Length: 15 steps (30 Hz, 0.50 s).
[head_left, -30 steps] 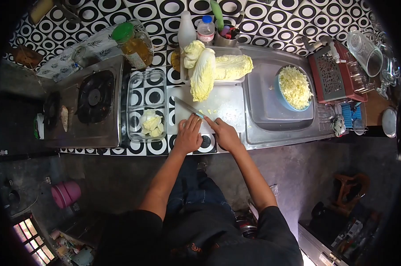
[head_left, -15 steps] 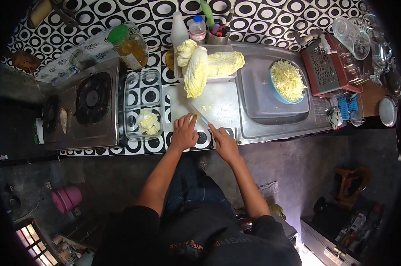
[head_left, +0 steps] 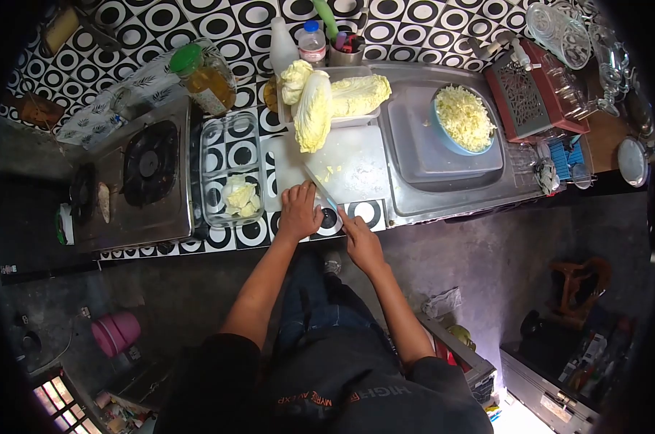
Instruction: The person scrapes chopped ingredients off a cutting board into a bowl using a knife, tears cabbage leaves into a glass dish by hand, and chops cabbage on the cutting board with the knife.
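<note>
My right hand point(head_left: 361, 240) is closed around the handle of a kitchen knife point(head_left: 317, 181), whose blade slants up and left over the white cutting board point(head_left: 363, 155). Close to the blade, my left hand point(head_left: 298, 211) presses down at the board's front edge with curled fingers. A small pale piece of napa cabbage is mostly hidden under its fingertips. Small cabbage scraps point(head_left: 330, 173) lie right of the blade. Behind, whole napa cabbages point(head_left: 314, 112) rest on a tray, one jutting over the board. Left of the board, a glass dish point(head_left: 207, 173) holds cut cabbage pieces point(head_left: 241, 197).
A blue bowl point(head_left: 443, 137) of shredded cabbage stands on an upturned grey tub point(head_left: 414, 159) at the sink. The gas stove point(head_left: 117, 217) is at left, with a green-lidded jar point(head_left: 210, 90) behind. Bottles point(head_left: 312, 45) line the back; a red rack point(head_left: 519, 98) stands right.
The view has shifted slightly, so the counter sits a little higher and further left. My right hand and the knife handle have come slightly lower and closer to my body.
</note>
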Motion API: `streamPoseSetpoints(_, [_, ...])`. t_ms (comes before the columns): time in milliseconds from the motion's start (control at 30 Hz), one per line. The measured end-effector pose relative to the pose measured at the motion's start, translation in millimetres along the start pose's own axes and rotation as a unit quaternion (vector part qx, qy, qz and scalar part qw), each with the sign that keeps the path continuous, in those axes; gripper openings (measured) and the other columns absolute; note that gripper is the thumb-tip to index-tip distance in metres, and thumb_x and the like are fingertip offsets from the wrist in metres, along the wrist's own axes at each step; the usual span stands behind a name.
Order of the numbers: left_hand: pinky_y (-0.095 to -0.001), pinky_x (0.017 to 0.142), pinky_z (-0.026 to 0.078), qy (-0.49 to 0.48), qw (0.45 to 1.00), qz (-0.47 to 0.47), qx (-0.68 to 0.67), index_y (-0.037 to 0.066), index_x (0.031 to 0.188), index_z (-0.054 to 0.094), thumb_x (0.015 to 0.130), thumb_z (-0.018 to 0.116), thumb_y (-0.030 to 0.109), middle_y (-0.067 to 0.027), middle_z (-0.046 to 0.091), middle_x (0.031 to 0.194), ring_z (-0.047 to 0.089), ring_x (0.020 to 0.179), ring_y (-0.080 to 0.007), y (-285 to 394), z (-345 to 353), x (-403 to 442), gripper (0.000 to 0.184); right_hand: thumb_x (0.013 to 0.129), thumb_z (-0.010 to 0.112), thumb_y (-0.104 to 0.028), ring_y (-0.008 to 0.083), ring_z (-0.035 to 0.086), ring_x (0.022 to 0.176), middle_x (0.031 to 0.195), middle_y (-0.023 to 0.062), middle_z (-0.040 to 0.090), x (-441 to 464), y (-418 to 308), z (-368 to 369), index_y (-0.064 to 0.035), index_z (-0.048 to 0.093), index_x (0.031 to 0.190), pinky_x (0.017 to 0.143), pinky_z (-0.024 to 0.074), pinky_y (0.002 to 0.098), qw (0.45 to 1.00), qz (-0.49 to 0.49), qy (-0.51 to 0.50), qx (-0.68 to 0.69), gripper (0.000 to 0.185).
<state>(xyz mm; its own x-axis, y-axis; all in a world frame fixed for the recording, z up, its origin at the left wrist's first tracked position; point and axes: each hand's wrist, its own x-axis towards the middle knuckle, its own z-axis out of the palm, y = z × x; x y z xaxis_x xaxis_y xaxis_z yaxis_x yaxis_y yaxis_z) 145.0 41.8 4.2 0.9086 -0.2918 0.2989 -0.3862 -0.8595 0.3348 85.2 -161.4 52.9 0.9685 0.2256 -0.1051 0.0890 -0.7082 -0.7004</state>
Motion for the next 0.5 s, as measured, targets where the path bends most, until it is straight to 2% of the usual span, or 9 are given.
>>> streamPoseSetpoints(133, [-0.0512,0.104,0.034,-0.004,1.0,0.001,0.002,-0.007,0.131,0.053,0.078,0.064,0.027,-0.0204,0.052,0.134,0.049,0.119,-0.0349,-0.2,0.4,-0.1,0.064,0.096,0.057,-0.009,0.0374,0.062,0.079,0.095,0.0148,0.054,1.7,4.2,1.5,-0.0245,0.046,0.152,0.069,0.0515,0.0469,1.0,-0.025,0.009,-0.002,0.059])
streamPoseSetpoints(233, [-0.0519,0.105,0.033,-0.005,1.0,-0.004,-0.001,-0.007,0.132,0.052,0.079,0.064,0.026,-0.0219,0.052,0.134,0.048,0.12,-0.036,-0.4,0.3,0.1,0.064,0.097,0.056,-0.009,0.0378,0.062,0.079,0.095,0.0151,0.054,2.4,4.8,0.7,-0.0242,0.046,0.152,0.069,0.0512,0.0472,1.0,-0.023,0.007,-0.004,0.058])
streamPoseSetpoints(300, [-0.0531,0.106,0.033,-0.004,1.0,-0.009,-0.012,-0.008,0.132,0.051,0.078,0.065,0.024,-0.0243,0.051,0.133,0.048,0.121,-0.038,0.6,0.7,0.0,0.065,0.097,0.055,-0.009,0.0378,0.062,0.079,0.095,0.0153,0.054,2.5,4.4,-0.4,-0.024,0.046,0.152,0.07,0.0511,0.0474,1.0,-0.016,0.0,-0.003,0.057])
streamPoseSetpoints(433, [-0.0532,0.106,0.032,-0.004,1.0,-0.013,-0.018,-0.007,0.133,0.052,0.078,0.064,0.024,-0.0235,0.051,0.137,0.046,0.126,-0.0381,0.5,2.5,-1.1,0.064,0.098,0.055,-0.009,0.038,0.063,0.082,0.096,0.016,0.054,3.4,3.5,-2.0,-0.0236,0.046,0.152,0.072,0.0509,0.0475,1.0,-0.01,-0.01,0.018,0.057])
streamPoseSetpoints(500, [-0.0532,0.106,0.032,0.003,1.0,-0.005,-0.013,-0.006,0.134,0.053,0.079,0.064,0.023,-0.0226,0.05,0.139,0.045,0.13,-0.0379,-0.4,3.5,0.2,0.064,0.097,0.053,-0.004,0.0371,0.062,0.087,0.096,0.0171,0.055,4.1,-0.5,-5.5,-0.0215,0.046,0.152,0.078,0.05,0.0445,0.999,0.009,-0.026,0.029,0.059])
